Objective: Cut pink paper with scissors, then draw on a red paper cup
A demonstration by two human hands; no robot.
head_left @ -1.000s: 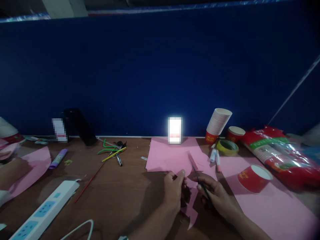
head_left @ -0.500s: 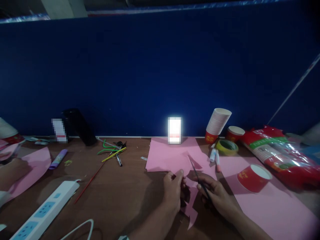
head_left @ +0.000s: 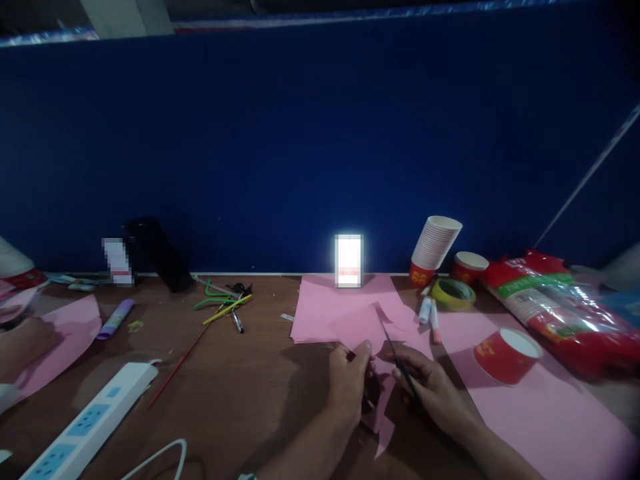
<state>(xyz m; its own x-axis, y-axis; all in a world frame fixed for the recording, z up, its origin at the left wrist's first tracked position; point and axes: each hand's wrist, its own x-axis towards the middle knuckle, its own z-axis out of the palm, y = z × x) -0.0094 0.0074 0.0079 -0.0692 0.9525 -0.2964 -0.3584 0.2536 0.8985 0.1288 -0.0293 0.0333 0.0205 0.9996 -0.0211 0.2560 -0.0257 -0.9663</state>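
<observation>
While the left hand [head_left: 347, 380] pinches jagged pink paper [head_left: 384, 427], right hand [head_left: 436, 395] fingers clamp slim dark scissors [head_left: 394, 348] pointing away, tilted leftward.

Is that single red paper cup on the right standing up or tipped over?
Tipped over: the red cup lies on its side on the pink sheet, its white mouth showing.

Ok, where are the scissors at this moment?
Head view, low and just right of centre: the scissors are held in the right hand, blades pointing away over the pink paper piece that the left hand pinches beside them.
</observation>
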